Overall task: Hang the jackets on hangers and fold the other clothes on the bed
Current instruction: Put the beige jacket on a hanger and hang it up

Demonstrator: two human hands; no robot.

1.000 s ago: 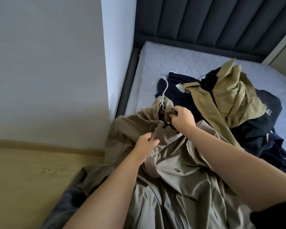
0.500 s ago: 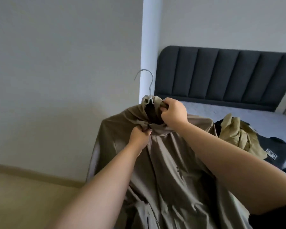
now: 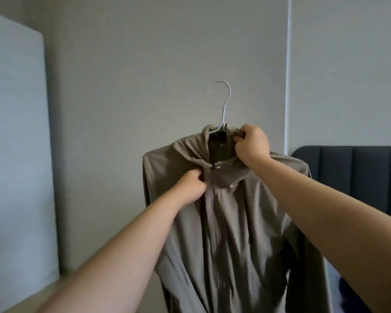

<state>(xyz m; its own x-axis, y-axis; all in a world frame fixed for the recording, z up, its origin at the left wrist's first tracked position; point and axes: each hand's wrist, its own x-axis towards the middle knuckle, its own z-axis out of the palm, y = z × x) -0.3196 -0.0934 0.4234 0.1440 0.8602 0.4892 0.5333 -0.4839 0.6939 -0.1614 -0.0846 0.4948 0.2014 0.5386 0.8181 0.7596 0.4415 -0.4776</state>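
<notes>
A taupe hooded jacket [image 3: 239,222] hangs in front of me on a white wire hanger [image 3: 224,102], whose hook sticks up above the collar. My right hand [image 3: 252,144] grips the right side of the collar at the top. Lower down, my left hand [image 3: 191,187] pinches the front of the jacket just left of the zip, below the drawstring toggle. The jacket's body and sleeves hang down between my forearms. The hanger's shoulders are hidden inside the fabric.
A plain grey wall fills the background, with a pale panel [image 3: 14,154] standing at the left. The dark padded headboard [image 3: 357,177] of the bed shows at the right. A strip of wooden floor [image 3: 32,297] lies at the lower left.
Both hands have lifted the jacket on its hanger up off the bed until it hangs upright in the air. My view has risen, so the pile of clothes on the bed has left the frame.
</notes>
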